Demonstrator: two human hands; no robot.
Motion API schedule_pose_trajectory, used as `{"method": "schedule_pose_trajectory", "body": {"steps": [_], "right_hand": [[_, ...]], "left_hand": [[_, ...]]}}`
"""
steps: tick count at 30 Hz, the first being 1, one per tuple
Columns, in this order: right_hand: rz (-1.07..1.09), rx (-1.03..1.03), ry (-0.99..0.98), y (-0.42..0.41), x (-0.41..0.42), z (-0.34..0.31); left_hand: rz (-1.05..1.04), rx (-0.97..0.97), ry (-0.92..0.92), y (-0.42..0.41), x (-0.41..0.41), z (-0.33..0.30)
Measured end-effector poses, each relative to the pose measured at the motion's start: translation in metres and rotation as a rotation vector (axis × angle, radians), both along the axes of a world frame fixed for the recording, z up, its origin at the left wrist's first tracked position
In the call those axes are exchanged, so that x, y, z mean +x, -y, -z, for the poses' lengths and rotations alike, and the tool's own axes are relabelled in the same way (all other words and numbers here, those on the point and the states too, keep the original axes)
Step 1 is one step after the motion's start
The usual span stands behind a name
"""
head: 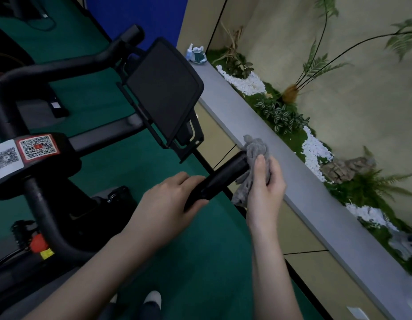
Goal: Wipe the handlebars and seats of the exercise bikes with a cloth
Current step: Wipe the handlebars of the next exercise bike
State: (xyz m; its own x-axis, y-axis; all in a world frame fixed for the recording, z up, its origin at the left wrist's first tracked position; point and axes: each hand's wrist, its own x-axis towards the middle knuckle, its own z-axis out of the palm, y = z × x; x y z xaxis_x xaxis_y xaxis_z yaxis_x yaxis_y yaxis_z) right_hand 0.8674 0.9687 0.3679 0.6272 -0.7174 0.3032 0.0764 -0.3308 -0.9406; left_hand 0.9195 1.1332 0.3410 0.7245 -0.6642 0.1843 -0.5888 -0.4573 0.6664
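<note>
A black exercise bike fills the left of the view, with a dark tablet screen (163, 93) mounted between its handlebars. My left hand (168, 204) grips the near black handlebar grip (223, 179) from the left side. My right hand (265, 183) holds a crumpled grey cloth (256, 148) pressed against the free end of that grip. The far handlebar (89, 58) curves away at the upper left, untouched. The seat is out of view.
A grey ledge (269, 139) runs diagonally at the right, edging a planter with white pebbles (313, 148), ferns and rocks. A small bottle and packet (195, 54) sit at the ledge's far end. Green carpet (200, 262) covers the floor; QR-code stickers (36, 146) mark the bike stem.
</note>
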Motion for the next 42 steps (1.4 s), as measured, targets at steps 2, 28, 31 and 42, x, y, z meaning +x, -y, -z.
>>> {"method": "schedule_pose_trajectory", "body": {"steps": [2,28,31,42], "right_hand": [[0.027,0.040,0.004,0.003,-0.006,0.009],[-0.325,0.738,-0.025,-0.025,-0.020,0.055],[-0.349,0.658,-0.095,-0.027,-0.025,0.061],[-0.277,0.393,-0.249,-0.028,-0.052,0.053]], "left_hand": [[-0.002,0.000,0.007,0.000,0.000,0.000],[-0.011,-0.039,-0.033,-0.003,0.000,-0.005],[-0.021,-0.062,-0.063,-0.004,0.002,-0.004],[0.002,-0.041,-0.062,-0.004,0.002,-0.006]]}}
